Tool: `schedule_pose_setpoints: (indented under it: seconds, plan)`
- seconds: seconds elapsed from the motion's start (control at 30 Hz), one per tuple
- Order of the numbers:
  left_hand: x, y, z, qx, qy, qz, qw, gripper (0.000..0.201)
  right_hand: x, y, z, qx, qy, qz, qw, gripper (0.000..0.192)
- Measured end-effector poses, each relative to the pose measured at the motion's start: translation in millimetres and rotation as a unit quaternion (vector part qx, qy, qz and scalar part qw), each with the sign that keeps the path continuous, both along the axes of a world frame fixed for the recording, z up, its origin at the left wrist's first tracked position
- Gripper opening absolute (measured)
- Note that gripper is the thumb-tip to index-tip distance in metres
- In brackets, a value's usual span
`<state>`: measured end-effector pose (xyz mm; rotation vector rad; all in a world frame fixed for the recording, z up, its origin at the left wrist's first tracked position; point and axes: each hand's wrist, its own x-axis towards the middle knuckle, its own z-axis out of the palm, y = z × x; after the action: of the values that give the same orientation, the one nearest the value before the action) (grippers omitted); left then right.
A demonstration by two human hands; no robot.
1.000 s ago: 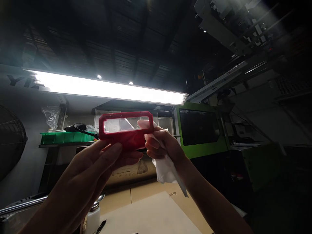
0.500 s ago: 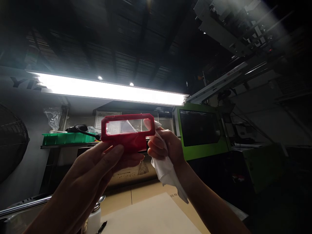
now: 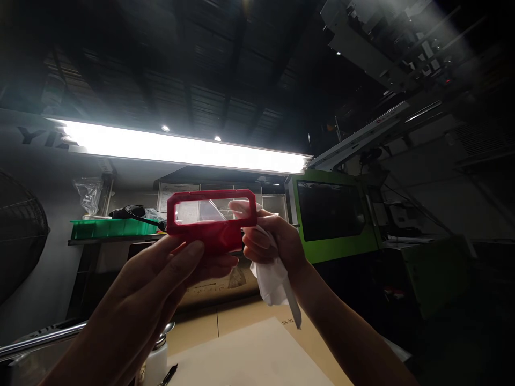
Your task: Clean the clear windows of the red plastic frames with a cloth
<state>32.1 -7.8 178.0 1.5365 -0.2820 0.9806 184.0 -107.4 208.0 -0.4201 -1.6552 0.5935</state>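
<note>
A red plastic frame with a clear rectangular window is held up below the lamp. My left hand grips its lower edge, thumb in front and fingers behind. My right hand is closed around a crumpled white cloth or tissue, whose loose end hangs below the palm. A finger of that hand shows through the right part of the window, behind the frame; whether it touches the window I cannot tell.
A bright tube lamp spans the space above. Behind are a green tray on a shelf and a green machine at right. Below lie a white sheet, a white bottle and a pen. A fan stands left.
My right hand's finger has moved left behind the window, and the cloth's hanging end has swung left. My left hand and the red frame have stayed nearly still.
</note>
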Motion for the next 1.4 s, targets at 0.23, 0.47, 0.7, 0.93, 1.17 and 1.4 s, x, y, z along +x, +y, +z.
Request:
schedule_pose_setpoints:
  seconds: [0.23,0.47,0.7,0.93,1.17,1.4]
  plan:
    - [1.7,0.4,0.4,-0.004,0.000,-0.014,1.000,0.026,-5.1,1.9,-8.3,0.027,0.075,0.005,0.997,0.014]
    - [-1.7,-0.1,3.0,-0.020,-0.003,-0.001,1.000,0.025,-4.3,4.7,-15.9,0.036,0.138,-0.054,0.988,0.006]
    - [0.4,0.7,0.2,-0.020,0.000,-0.008,1.000,0.029,-7.3,2.9,-13.1,0.004,0.093,-0.029,0.995,0.024]
    - [-0.7,-2.8,-0.5,-0.021,0.017,0.011,1.000,0.033,-11.1,7.7,-11.6,0.006,0.139,0.002,0.990,0.015]
    - [-0.8,0.6,1.5,0.004,0.003,0.053,0.999,0.029,-9.6,5.1,-15.1,0.088,0.173,-0.071,0.978,0.008]
    - [0.3,13.0,1.6,0.045,0.008,0.135,0.990,0.037,-19.3,-18.9,-51.6,0.214,-0.030,-0.309,0.926,0.017]
